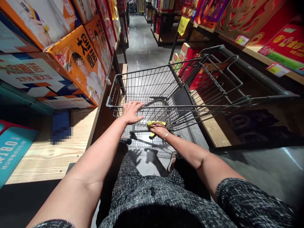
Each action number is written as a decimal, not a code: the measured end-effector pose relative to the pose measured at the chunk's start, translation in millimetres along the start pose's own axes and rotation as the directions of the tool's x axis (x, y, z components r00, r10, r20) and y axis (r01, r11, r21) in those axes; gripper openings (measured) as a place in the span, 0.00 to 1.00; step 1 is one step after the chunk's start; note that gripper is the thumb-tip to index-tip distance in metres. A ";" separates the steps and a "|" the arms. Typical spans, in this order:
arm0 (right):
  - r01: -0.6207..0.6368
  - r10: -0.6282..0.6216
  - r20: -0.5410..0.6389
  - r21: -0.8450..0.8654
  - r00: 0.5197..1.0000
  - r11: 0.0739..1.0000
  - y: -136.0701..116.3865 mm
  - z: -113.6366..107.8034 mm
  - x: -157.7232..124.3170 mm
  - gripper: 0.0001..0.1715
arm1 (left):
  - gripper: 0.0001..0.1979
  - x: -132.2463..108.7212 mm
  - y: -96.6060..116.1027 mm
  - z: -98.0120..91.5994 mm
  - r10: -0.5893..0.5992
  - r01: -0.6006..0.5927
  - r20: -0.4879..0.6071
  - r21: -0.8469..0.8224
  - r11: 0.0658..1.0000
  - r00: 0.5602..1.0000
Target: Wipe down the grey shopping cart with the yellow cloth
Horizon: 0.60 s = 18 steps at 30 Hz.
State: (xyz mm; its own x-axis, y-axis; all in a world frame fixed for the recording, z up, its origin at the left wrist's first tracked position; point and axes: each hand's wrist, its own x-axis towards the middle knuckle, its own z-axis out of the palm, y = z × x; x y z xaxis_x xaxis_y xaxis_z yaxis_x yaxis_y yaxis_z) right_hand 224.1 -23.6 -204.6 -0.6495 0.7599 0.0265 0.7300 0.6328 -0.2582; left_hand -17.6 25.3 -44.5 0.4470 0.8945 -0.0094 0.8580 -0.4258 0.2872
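While it stands in the shop aisle between shelves of boxes (78,63), the grey wire cart (166,85) looks empty and tilted. The left hand (131,112) lies flat and open on its rim. The right hand (158,129) presses a small yellow cloth (155,124) against the wires.

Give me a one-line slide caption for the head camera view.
Left hand on a wire shopping cart, right hand pressing a yellow cloth against it, in a store aisle.
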 end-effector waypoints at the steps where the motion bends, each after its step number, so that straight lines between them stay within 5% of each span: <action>1: 0.001 -0.001 -0.021 0.020 1.000 1.000 -2.4 -3.6 -1.5 0.19 | 0.42 -4.2 3.0 3.8 -0.004 0.004 -0.043 -0.005 1.000 0.999; 6: 0.132 -0.005 -0.378 0.310 0.926 0.942 -22.1 -31.9 -31.8 0.21 | 0.37 -45.6 33.0 45.6 -0.060 -0.021 -0.378 -0.206 0.978 0.924; 9: 0.236 0.012 -0.475 0.459 0.880 0.856 -39.1 -51.5 -52.5 0.22 | 0.39 -70.4 47.4 80.9 -0.069 -0.109 -0.306 -0.529 0.841 0.949; 13: 0.222 0.066 -0.454 0.551 0.888 0.804 -51.5 -69.4 -61.1 0.29 | 0.36 -89.1 58.6 123.1 -0.033 0.033 0.023 -0.934 0.356 0.999; 15: 0.152 0.123 -0.460 0.515 0.879 0.843 -53.4 -72.4 -60.5 0.29 | 0.20 -95.3 66.3 136.9 -0.093 0.247 0.236 -0.960 0.131 0.967; 18: -0.021 0.157 -0.420 0.310 0.894 0.951 -60.5 -69.6 -61.7 0.27 | 0.16 -104.2 77.5 142.1 -0.204 0.373 0.428 -0.891 -0.257 0.880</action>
State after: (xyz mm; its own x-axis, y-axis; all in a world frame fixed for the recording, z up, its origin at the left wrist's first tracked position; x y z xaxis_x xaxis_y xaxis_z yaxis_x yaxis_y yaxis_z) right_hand 234.8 -98.4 -123.4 -0.3767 0.8406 0.3892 0.6416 0.5398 -0.5449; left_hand 38.3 -120.4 -157.4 0.3263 0.8163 -0.4766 -0.2788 0.5649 0.7766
